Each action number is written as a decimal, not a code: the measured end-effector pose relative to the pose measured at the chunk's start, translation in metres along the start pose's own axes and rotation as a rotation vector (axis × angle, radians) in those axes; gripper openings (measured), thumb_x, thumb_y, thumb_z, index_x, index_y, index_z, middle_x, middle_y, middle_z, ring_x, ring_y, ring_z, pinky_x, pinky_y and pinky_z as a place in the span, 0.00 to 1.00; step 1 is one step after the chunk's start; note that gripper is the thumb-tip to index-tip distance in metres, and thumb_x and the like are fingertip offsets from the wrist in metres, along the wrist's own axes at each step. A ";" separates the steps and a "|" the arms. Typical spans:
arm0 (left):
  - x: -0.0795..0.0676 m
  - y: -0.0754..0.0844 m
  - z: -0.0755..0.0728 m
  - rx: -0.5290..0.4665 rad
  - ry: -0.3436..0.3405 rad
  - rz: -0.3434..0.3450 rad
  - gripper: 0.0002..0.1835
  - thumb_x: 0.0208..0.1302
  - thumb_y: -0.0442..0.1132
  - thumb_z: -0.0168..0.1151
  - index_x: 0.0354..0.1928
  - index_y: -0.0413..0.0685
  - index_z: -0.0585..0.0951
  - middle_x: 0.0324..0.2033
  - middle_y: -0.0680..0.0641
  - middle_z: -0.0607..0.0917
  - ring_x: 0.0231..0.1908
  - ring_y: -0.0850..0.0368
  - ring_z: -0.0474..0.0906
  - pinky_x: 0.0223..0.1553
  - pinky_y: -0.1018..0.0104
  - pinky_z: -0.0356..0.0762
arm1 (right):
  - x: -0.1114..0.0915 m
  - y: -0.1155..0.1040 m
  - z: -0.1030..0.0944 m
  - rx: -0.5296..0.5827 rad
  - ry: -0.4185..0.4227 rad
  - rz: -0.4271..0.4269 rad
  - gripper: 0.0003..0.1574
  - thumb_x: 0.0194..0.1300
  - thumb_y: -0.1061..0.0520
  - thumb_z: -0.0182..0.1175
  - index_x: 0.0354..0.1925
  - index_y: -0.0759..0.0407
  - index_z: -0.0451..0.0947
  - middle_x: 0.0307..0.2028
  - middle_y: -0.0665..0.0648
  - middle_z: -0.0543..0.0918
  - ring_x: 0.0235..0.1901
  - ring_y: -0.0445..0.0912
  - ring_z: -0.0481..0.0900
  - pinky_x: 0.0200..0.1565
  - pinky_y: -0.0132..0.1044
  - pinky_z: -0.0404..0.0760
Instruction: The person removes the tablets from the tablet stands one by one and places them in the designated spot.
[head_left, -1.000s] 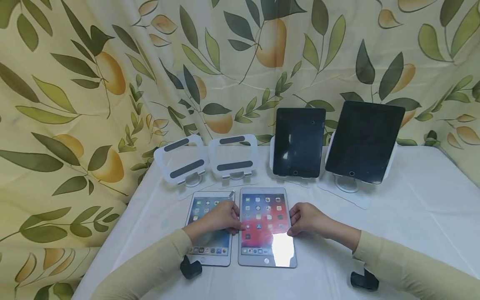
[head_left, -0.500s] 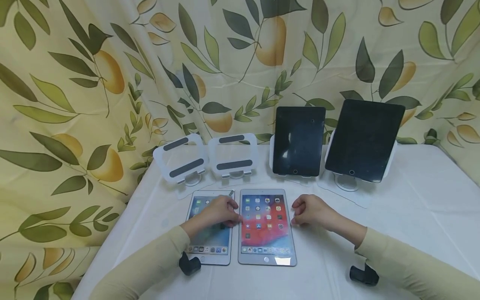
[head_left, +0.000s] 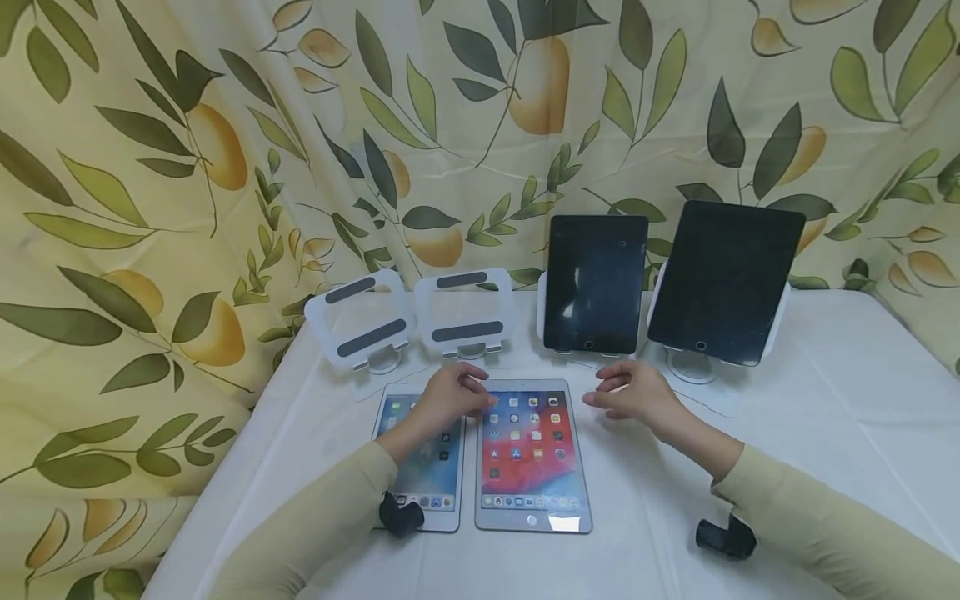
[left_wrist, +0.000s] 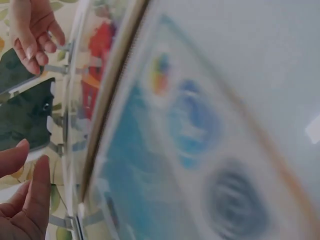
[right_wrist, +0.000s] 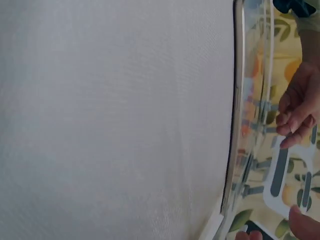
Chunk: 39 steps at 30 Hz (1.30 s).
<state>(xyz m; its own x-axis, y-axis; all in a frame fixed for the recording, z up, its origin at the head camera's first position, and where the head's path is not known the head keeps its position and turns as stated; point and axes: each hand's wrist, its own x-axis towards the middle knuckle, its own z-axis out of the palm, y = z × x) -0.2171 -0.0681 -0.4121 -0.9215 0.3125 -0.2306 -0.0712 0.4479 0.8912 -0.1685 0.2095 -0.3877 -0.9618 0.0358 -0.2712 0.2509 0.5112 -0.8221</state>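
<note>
A silver tablet (head_left: 534,492) with a lit red and blue screen lies flat on the white table. To its left lies a second lit tablet (head_left: 427,479) with a blue screen, partly covered by my left forearm. My left hand (head_left: 454,395) hovers over the gap between them, fingertips by the red-screened tablet's upper left edge. Whether they touch it cannot be told. My right hand (head_left: 637,393) is just right of that tablet's upper right corner, apart from it. Both hands have loosely bent fingers and hold nothing. In the left wrist view a tablet (left_wrist: 145,165) looms blurred and close.
Behind the lit tablets stand two white tablet stands (head_left: 360,321) with grey pads. Further right, a dark tablet (head_left: 596,283) and a larger dark tablet (head_left: 727,283) lean upright on stands. A leaf-patterned curtain (head_left: 300,167) hangs behind the table (head_left: 847,433).
Both hands have left the red-screened tablet's side edges and moved away from me, toward its upper corners. The right hand has come off the edge. The tablets have stayed in place.
</note>
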 end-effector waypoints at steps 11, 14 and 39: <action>0.012 0.019 0.014 -0.039 0.034 0.031 0.25 0.54 0.39 0.70 0.55 0.41 0.76 0.36 0.47 0.83 0.34 0.54 0.83 0.39 0.64 0.83 | 0.011 0.013 -0.021 0.025 0.256 -0.122 0.38 0.56 0.50 0.69 0.57 0.70 0.67 0.46 0.68 0.77 0.33 0.45 0.80 0.33 0.31 0.83; 0.018 0.024 0.019 -0.002 0.049 0.046 0.25 0.54 0.41 0.70 0.55 0.44 0.76 0.37 0.49 0.84 0.34 0.58 0.83 0.39 0.65 0.83 | 0.015 0.013 -0.025 0.047 0.300 -0.143 0.38 0.56 0.51 0.69 0.57 0.70 0.67 0.46 0.68 0.77 0.30 0.38 0.79 0.35 0.33 0.84; 0.075 0.060 0.061 -0.085 0.278 0.206 0.29 0.54 0.37 0.70 0.58 0.44 0.73 0.47 0.44 0.81 0.48 0.53 0.80 0.44 0.67 0.81 | 0.046 -0.003 -0.044 0.002 0.473 -0.180 0.44 0.60 0.46 0.64 0.65 0.65 0.59 0.56 0.66 0.73 0.53 0.56 0.75 0.56 0.49 0.74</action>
<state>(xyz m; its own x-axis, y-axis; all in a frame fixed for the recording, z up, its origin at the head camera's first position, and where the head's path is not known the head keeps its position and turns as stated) -0.2674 0.0335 -0.3997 -0.9876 0.1440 0.0620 0.1062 0.3242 0.9400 -0.2186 0.2473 -0.3759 -0.9341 0.3322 0.1309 0.0762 0.5436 -0.8359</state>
